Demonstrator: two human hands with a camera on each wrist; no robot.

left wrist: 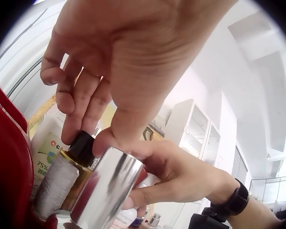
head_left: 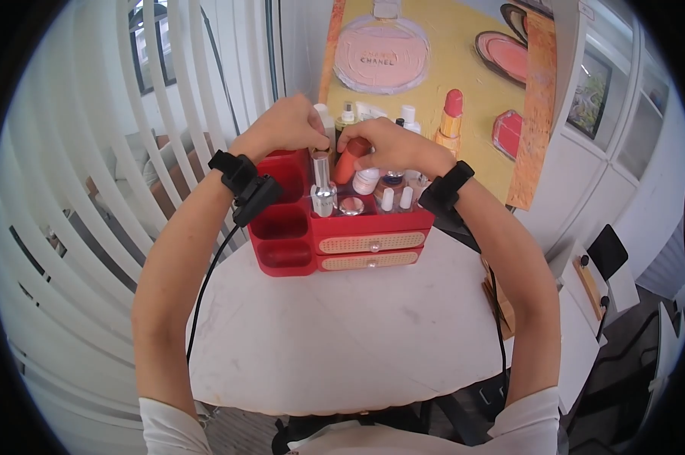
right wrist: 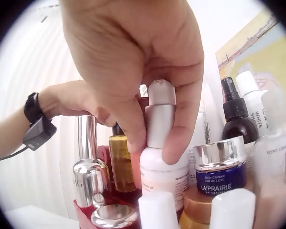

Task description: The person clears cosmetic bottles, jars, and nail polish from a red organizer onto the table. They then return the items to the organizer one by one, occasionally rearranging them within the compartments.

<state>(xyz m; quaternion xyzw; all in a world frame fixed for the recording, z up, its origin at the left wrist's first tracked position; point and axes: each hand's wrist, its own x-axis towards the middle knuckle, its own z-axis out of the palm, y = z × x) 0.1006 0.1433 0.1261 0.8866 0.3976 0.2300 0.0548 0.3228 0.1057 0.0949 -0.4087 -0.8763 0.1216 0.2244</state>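
My left hand (head_left: 285,125) pinches the black cap (left wrist: 82,147) of a small amber bottle (left wrist: 57,183) at the back of the red organizer (head_left: 373,221). Close beside it, my right hand (head_left: 391,144) holds a red-orange bottle (head_left: 350,161) between thumb and fingers. A white bottle with a silvery top (right wrist: 162,164) partly hides the red-orange one in the right wrist view. Just in front of my left hand stands a shiny silver bottle (head_left: 323,189). A blue jar with a silver lid (right wrist: 220,167) is to the right of my right hand.
The organizer has open compartments on its left and two drawers (head_left: 373,243) with woven fronts. It stands on a white table (head_left: 342,334). White caps (head_left: 397,199) and several bottles crowd its right side. Behind is a yellow painting (head_left: 456,53); white slats (head_left: 84,227) line the left.
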